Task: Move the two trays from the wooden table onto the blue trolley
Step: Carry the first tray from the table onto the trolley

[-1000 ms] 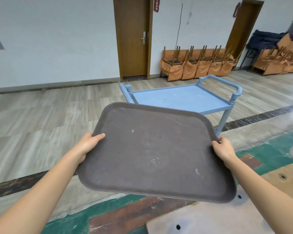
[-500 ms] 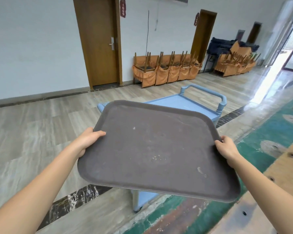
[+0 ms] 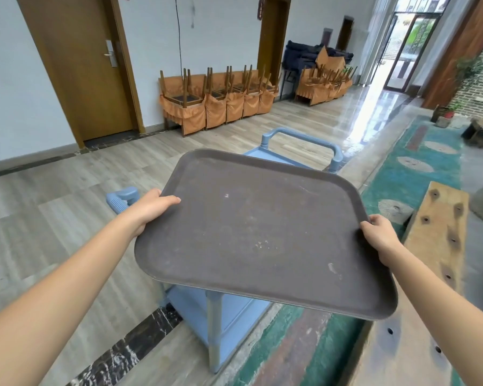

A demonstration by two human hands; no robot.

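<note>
The held tray (image 3: 262, 232) hides most of the blue trolley (image 3: 301, 140).

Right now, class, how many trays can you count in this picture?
1. The brown tray is held above the blue trolley by the left hand and right hand. A second may be out of view.

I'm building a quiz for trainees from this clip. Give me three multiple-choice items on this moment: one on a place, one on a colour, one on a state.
1. Where is the flat dark brown rectangular tray?
A. on the floor
B. held in the air above the blue plastic trolley
C. on the wooden table

2. What colour is the trolley's handle?
A. blue
B. red
C. white

3. How is the tray held?
A. left hand only
B. right hand only
C. both hands

B: the trolley shows beneath it. A: the handle is blue. C: a hand grips each side edge.
</note>
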